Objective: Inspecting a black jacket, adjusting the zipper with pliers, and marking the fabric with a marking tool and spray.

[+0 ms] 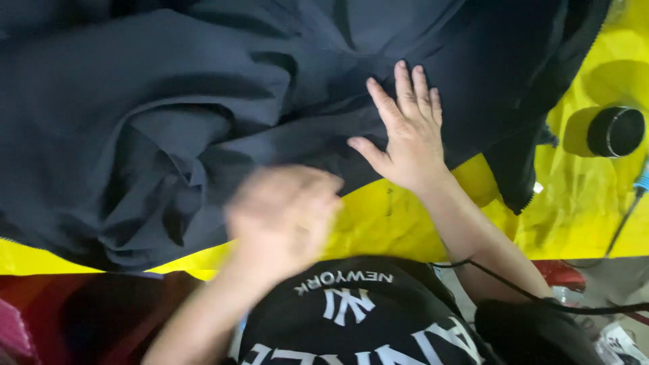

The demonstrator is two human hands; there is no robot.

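Observation:
A large dark navy garment [203, 101] lies crumpled over a yellow table cover [392, 223]. My right hand [405, 135] rests flat on the cloth near its lower edge, fingers spread and pointing away from me. My left hand [284, 216] is blurred with motion, just over the hem of the garment, its fingers loosely curled; nothing is visibly held in it. A zipper edge [520, 203] of the garment hangs at the right.
A black cylindrical object [615, 132] lies on the yellow cover at the right, with a blue-ended cable [632, 203] below it. A black cord [514, 287] runs across my right forearm. A red surface [67, 304] shows at the lower left.

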